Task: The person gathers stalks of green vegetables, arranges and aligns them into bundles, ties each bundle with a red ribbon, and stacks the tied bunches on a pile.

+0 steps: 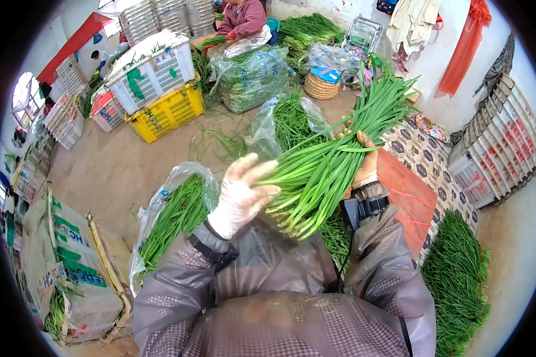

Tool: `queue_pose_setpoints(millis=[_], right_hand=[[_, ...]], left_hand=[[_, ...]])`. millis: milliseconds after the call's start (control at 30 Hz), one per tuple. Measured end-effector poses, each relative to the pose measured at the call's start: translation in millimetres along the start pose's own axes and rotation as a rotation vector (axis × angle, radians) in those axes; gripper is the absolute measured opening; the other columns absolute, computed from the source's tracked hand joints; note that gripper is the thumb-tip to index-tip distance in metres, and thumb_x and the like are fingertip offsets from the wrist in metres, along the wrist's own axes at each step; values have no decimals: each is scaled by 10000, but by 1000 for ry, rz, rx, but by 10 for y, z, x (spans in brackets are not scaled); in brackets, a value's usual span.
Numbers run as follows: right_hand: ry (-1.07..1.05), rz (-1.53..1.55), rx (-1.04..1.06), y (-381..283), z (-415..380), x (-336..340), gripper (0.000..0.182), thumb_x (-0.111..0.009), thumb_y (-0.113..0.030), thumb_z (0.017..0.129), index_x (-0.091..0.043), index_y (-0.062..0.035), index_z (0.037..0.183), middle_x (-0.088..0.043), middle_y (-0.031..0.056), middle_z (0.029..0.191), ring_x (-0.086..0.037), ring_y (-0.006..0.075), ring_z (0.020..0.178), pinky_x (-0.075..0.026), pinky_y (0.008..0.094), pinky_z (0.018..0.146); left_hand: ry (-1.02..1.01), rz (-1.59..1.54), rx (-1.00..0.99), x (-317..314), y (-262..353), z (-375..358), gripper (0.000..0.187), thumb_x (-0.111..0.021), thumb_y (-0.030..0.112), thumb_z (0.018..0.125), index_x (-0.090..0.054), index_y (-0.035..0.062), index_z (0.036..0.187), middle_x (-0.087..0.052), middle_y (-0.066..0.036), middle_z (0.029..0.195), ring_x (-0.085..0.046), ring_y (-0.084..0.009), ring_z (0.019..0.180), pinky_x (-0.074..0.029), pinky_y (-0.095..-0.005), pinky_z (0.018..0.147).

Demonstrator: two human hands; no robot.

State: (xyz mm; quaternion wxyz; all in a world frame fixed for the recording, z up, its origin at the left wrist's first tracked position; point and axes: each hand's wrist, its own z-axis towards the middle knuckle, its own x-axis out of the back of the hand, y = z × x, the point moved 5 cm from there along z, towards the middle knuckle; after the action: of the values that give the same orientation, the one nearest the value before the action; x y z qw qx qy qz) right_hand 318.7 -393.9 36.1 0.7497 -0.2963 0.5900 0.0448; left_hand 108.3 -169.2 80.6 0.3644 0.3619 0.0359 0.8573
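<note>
A thick bunch of green chives is held in front of my chest, its pale cut ends toward me and its leaves fanning away to the upper right. My right hand, in a glove, grips it from the right side around the middle. At the left of the stems, my gloved left hand has its fingers spread, fingertips right beside the bunch. Below it lies a plastic bag of chives, and another open bag of chives stands beyond the bunch.
A large pile of chives lies at my right, beside a red mat. White crates sit on a yellow crate ahead left. Another person sits at the back near a filled bag. A wicker basket stands behind.
</note>
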Motion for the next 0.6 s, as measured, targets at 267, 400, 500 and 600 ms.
queue_pose_setpoints(millis=[267, 400, 500, 600], right_hand=[[16, 22, 239, -414, -52, 191, 378, -688, -177, 841, -613, -18, 1175, -684, 83, 1039, -638, 231, 961, -526, 438, 910], [-89, -38, 254, -440, -29, 108, 601, -686, -191, 835, -485, -17, 1374, -659, 62, 1030, -623, 206, 970, -513, 413, 936], [-118, -39, 312, -337, -90, -93, 648, -688, -190, 838, -438, -23, 1412, -645, 51, 1023, -622, 198, 961, -495, 400, 962], [-248, -65, 274, -275, -145, -278, 673, -698, -184, 827, -424, -44, 1426, -641, 39, 1004, -621, 197, 964, -486, 404, 975]], left_hand=[[155, -842, 971, 161, -450, -685, 126, -678, 117, 889, -719, 16, 953, -701, -50, 975, -627, -116, 901, -466, -264, 873], [-3, -1015, 988, -292, -103, -587, 381, -709, 234, 880, -631, 6, 1175, -676, -35, 1020, -589, -92, 911, -458, -250, 832], [-123, -1178, 981, -598, 146, -436, 550, -713, 288, 882, -555, -4, 1319, -629, -53, 1214, -556, -126, 1086, -435, -279, 939], [38, -1320, 1022, -840, 202, -409, 454, -693, 233, 891, -597, 5, 1272, -652, -58, 1193, -585, -143, 1079, -440, -288, 964]])
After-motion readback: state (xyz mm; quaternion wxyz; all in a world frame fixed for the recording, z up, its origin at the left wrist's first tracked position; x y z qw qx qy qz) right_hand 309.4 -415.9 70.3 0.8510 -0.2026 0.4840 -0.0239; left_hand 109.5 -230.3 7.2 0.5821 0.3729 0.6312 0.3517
